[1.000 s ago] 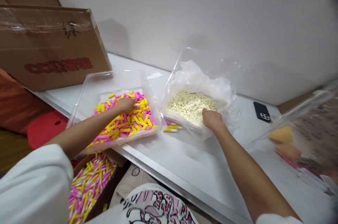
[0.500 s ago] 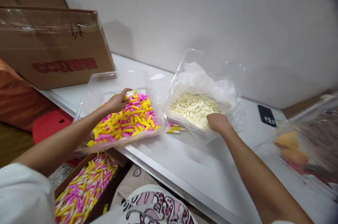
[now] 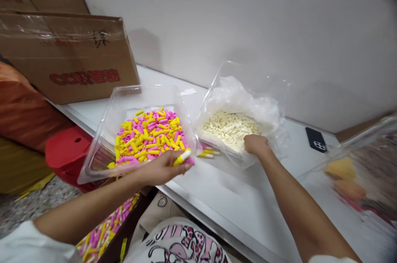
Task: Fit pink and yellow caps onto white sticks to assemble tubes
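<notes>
Fingers (image 3: 183, 168) of left hand (image 3: 159, 168) are pinched on white-tipped yellow tube (image 3: 181, 158) at front of tub (image 3: 149, 96), best held lightly, tip uncrushed; grip of right hand (image 3: 256, 144) at white pieces (image 3: 228, 128) can't be told.

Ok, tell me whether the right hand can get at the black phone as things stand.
Likely yes: the black phone lies uncovered on the table, to the right of the right hand. Some crumpled plastic liner lies between, but looks passable from above.
</notes>
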`<state>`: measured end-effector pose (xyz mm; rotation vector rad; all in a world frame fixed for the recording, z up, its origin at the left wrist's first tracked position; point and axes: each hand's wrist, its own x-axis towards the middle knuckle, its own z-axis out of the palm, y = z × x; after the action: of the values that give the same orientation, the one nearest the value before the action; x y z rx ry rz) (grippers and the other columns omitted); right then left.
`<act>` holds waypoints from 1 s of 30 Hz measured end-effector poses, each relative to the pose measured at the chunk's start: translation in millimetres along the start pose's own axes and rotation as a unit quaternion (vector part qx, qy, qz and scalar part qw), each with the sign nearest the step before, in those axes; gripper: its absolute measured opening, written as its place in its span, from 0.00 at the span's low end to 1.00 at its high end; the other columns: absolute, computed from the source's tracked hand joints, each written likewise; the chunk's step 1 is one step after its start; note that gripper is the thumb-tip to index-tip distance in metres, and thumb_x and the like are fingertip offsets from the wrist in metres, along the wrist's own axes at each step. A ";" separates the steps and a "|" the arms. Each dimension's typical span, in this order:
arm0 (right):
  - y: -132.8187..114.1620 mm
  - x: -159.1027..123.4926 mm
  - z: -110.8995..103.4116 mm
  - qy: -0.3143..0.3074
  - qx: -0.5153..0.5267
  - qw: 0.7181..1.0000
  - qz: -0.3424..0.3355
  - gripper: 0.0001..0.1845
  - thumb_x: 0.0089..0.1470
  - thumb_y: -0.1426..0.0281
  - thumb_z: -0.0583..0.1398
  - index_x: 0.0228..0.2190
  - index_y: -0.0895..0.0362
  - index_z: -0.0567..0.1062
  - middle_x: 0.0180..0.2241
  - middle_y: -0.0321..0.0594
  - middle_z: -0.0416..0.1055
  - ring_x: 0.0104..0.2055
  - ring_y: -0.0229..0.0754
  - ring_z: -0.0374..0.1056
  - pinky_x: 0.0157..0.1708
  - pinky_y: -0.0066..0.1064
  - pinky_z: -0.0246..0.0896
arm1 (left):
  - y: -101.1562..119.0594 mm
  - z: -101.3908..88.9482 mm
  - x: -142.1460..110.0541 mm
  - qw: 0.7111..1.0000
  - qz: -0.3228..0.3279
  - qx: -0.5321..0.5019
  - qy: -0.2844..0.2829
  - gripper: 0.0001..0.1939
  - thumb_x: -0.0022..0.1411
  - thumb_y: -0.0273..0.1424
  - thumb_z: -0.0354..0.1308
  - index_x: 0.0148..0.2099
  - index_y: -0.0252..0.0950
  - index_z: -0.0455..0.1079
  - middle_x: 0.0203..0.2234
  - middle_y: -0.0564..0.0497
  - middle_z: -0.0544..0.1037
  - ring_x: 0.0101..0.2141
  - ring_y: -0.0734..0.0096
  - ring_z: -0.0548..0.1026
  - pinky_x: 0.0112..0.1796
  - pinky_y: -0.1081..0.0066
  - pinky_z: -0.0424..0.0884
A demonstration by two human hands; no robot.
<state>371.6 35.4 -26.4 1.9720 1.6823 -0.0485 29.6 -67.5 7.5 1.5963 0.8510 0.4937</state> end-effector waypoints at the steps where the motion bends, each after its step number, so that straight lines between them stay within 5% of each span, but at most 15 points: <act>1: 1.7 -0.3 0.2 0.001 0.001 1.000 -0.008 0.17 0.53 0.75 0.53 0.43 0.63 0.75 0.45 0.59 0.71 0.47 0.53 0.68 0.39 0.38 0.62 | -0.4 5.5 -1.4 1.000 -0.001 -0.007 -0.013 0.17 0.59 0.44 0.53 0.30 0.34 0.63 0.20 0.58 0.61 0.21 0.79 0.59 0.24 0.76 0.57; 6: 9.8 -9.1 5.3 0.031 0.020 0.998 -0.054 0.18 0.56 0.72 0.50 0.44 0.61 0.73 0.45 0.56 0.71 0.45 0.48 0.69 0.38 0.34 0.61 | -3.4 18.9 4.5 0.999 -0.007 -0.043 -0.022 0.17 0.59 0.45 0.53 0.33 0.34 0.64 0.25 0.53 0.70 0.24 0.76 0.66 0.27 0.75 0.63; 12: 10.1 -9.1 9.9 0.043 0.052 0.996 -0.059 0.16 0.55 0.74 0.50 0.40 0.64 0.73 0.41 0.57 0.72 0.41 0.49 0.70 0.35 0.32 0.60 | 2.7 41.5 15.2 0.995 -0.007 -0.082 -0.049 0.20 0.57 0.48 0.53 0.34 0.33 0.64 0.24 0.54 0.69 0.23 0.78 0.65 0.25 0.75 0.61; 18: 5.6 -36.0 -11.1 0.135 0.133 0.981 -0.044 0.18 0.60 0.72 0.44 0.42 0.66 0.70 0.38 0.58 0.72 0.39 0.47 0.69 0.36 0.33 0.60 | -6.9 50.2 20.6 0.993 -0.009 -0.119 -0.022 0.22 0.57 0.49 0.53 0.36 0.32 0.65 0.24 0.53 0.69 0.21 0.79 0.63 0.23 0.75 0.58; 20: -3.7 -65.7 -21.6 0.185 0.244 0.947 -0.099 0.20 0.63 0.66 0.41 0.45 0.62 0.67 0.36 0.48 0.72 0.36 0.41 0.68 0.34 0.30 0.61 | -10.5 49.7 23.6 0.990 -0.007 -0.138 -0.009 0.22 0.58 0.49 0.53 0.38 0.31 0.65 0.22 0.55 0.66 0.20 0.80 0.61 0.22 0.76 0.55; 23: -26.4 -117.4 -31.2 0.180 0.511 0.798 -0.263 0.17 0.61 0.60 0.48 0.40 0.57 0.69 0.27 0.37 0.69 0.26 0.35 0.65 0.27 0.26 0.61 | -11.0 52.2 29.0 0.983 0.008 -0.184 -0.007 0.22 0.60 0.47 0.52 0.41 0.31 0.65 0.18 0.59 0.58 0.19 0.81 0.55 0.20 0.77 0.51; 25: -41.1 -144.2 -32.1 0.138 0.589 0.731 -0.315 0.14 0.58 0.60 0.53 0.35 0.57 0.70 0.23 0.33 0.66 0.23 0.33 0.63 0.25 0.25 0.59 | -9.0 55.7 31.7 0.977 0.024 -0.210 -0.014 0.21 0.60 0.47 0.52 0.41 0.31 0.64 0.17 0.60 0.56 0.19 0.82 0.53 0.20 0.77 0.49; 27: -49.6 -159.8 -30.0 0.121 0.609 0.713 -0.327 0.12 0.58 0.62 0.54 0.33 0.57 0.70 0.24 0.33 0.66 0.23 0.32 0.62 0.24 0.24 0.58 | -6.6 59.1 32.9 0.974 0.036 -0.224 -0.024 0.21 0.59 0.47 0.54 0.41 0.32 0.64 0.17 0.60 0.56 0.19 0.82 0.53 0.20 0.77 0.49; 30: -48.9 -167.5 -26.8 0.135 0.584 0.726 -0.336 0.10 0.59 0.64 0.53 0.33 0.57 0.70 0.27 0.34 0.67 0.25 0.31 0.62 0.25 0.23 0.57 | -3.2 60.8 31.7 0.973 0.042 -0.225 -0.028 0.21 0.59 0.47 0.53 0.40 0.32 0.64 0.18 0.60 0.55 0.19 0.82 0.52 0.20 0.77 0.49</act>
<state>281.3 -101.3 39.3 1.9363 2.9079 -1.4838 93.2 -83.4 -12.9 1.2241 0.5789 0.6481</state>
